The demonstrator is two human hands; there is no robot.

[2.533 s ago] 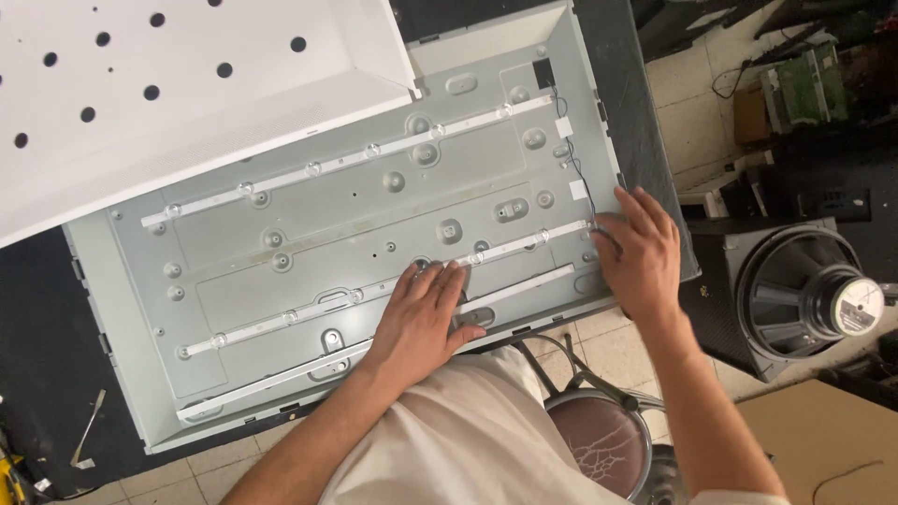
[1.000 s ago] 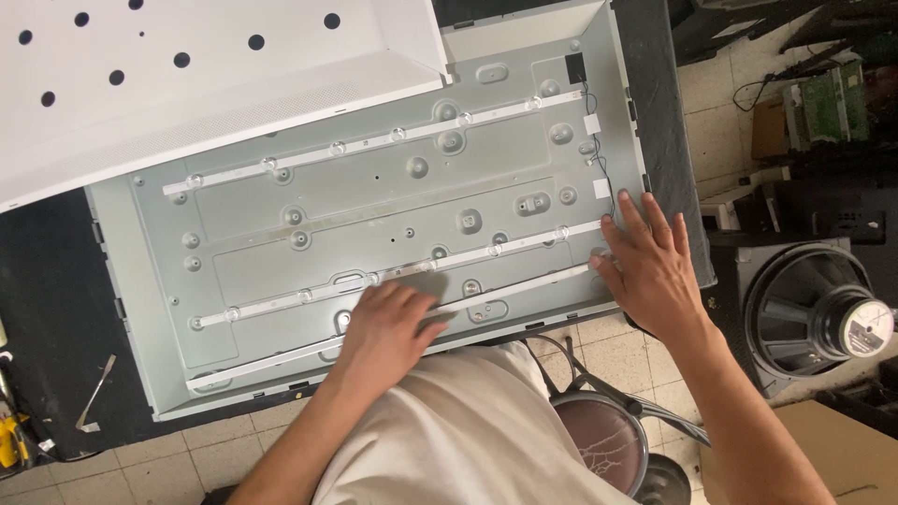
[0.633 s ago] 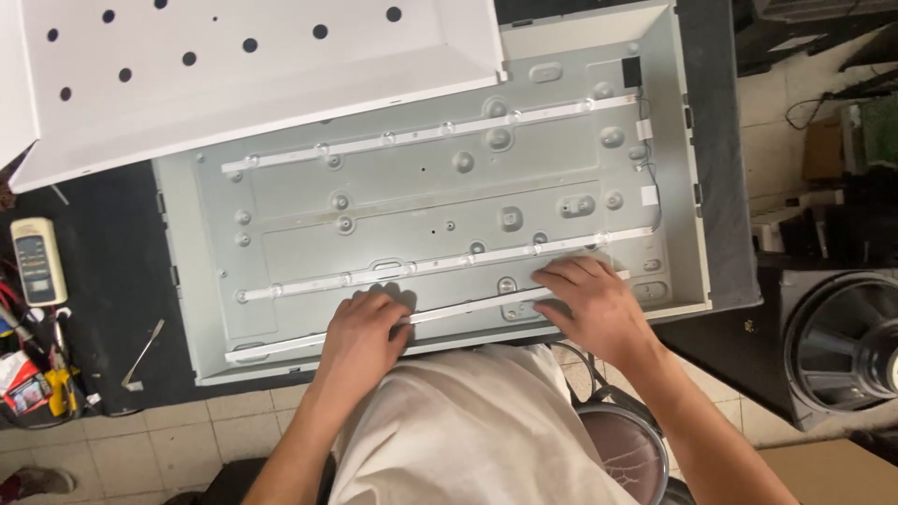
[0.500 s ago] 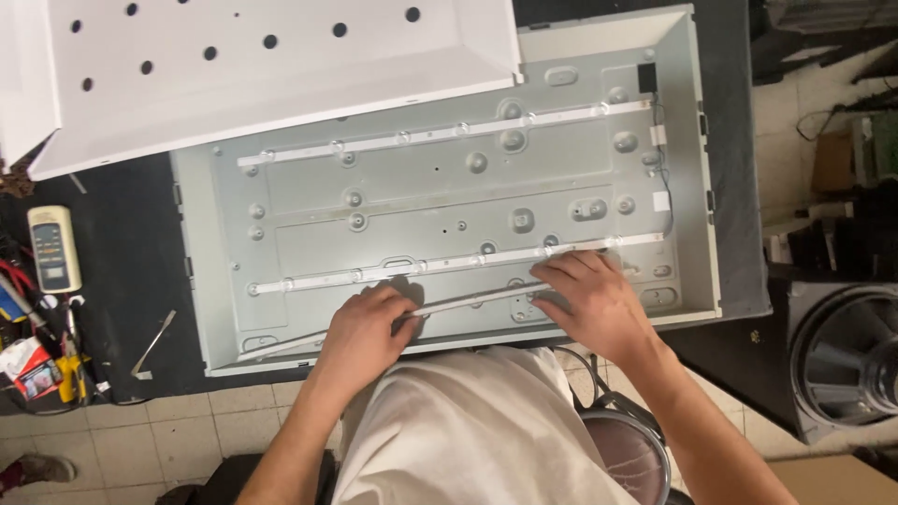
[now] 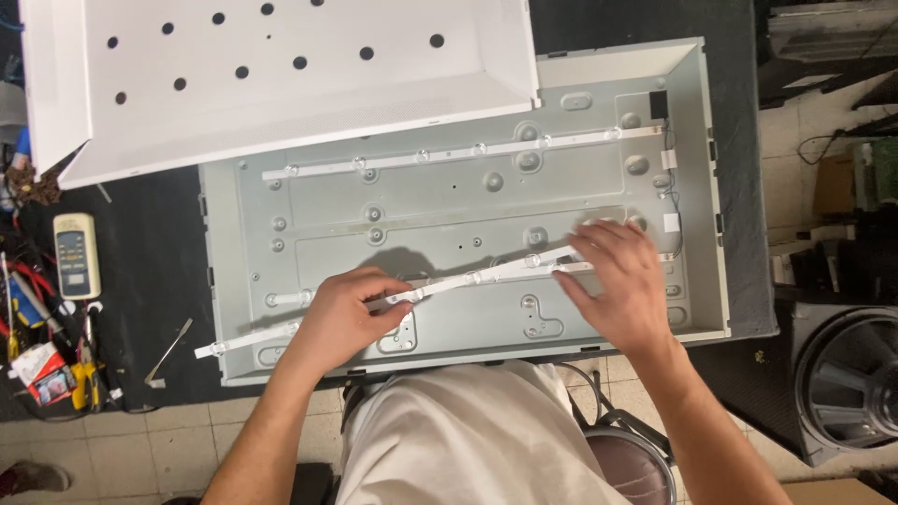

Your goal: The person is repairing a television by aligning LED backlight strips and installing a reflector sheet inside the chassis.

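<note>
At the far left, on the dark table (image 5: pixel 159 281), lie a pale remote (image 5: pixel 77 255), some pliers (image 5: pixel 84 383) with yellow handles and a thin metal tool (image 5: pixel 168 353). Above them a white sheet (image 5: pixel 281 84) with round holes leans over the top left corner of the grey metal tray (image 5: pixel 449 206). One light strip (image 5: pixel 463 154) is fixed across the upper part of the tray.

The left hand (image 5: pixel 341 318) grips a second, loose strip (image 5: pixel 402 299) — the fingers are curled around it near its middle. This strip lies at a slant over the lower part of the tray, and its left end sticks out past the tray's left edge. The right hand (image 5: pixel 617 281) holds the right end of it, the thumb under and the fingers spread on top. At the far right a big black speaker (image 5: pixel 851 383) stands on the floor.
</note>
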